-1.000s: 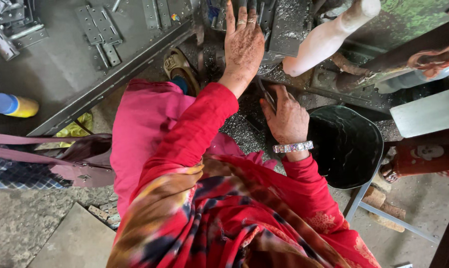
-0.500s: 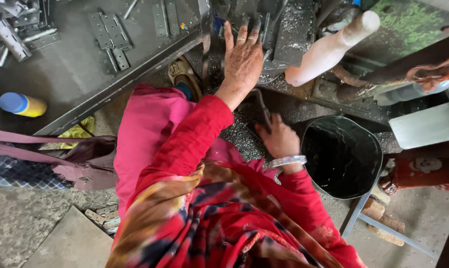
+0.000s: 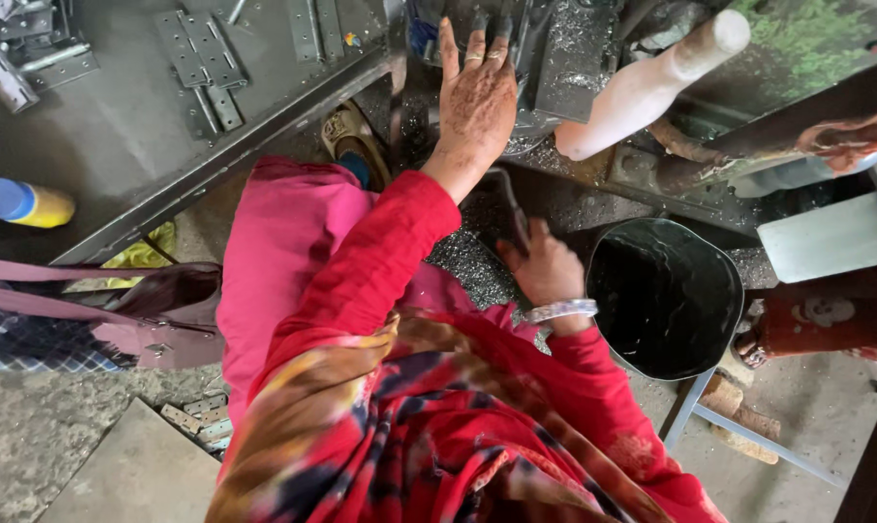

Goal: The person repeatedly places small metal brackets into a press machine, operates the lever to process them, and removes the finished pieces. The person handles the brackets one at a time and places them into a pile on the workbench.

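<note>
Grimy workshop scene, metal shavings [image 3: 467,257] all over the dark machine [image 3: 545,58] up top. Left hand [image 3: 477,97] lies flat on the machine, fingers [image 3: 448,44] stretched out and a little apart. Right hand [image 3: 545,271] sits lower, just beside the black bucket [image 3: 666,295], gripping a thin dark rod [image 3: 511,208]; can't tell how tight. White handle [image 3: 651,87] sticks out to the right. Metal hinges [image 3: 201,63] lie on the table [image 3: 119,126] to the left, plus a yellow bottle with blue cap [image 3: 22,201].

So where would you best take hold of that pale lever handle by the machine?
Grip the pale lever handle around its thicker lower half, coming in from the near, open side. It tapers toward the flat upper tip and leans up to the right, so a hand wrapped across the shaft should sit firm. The left hand rests flat on the machine beside it.
</note>
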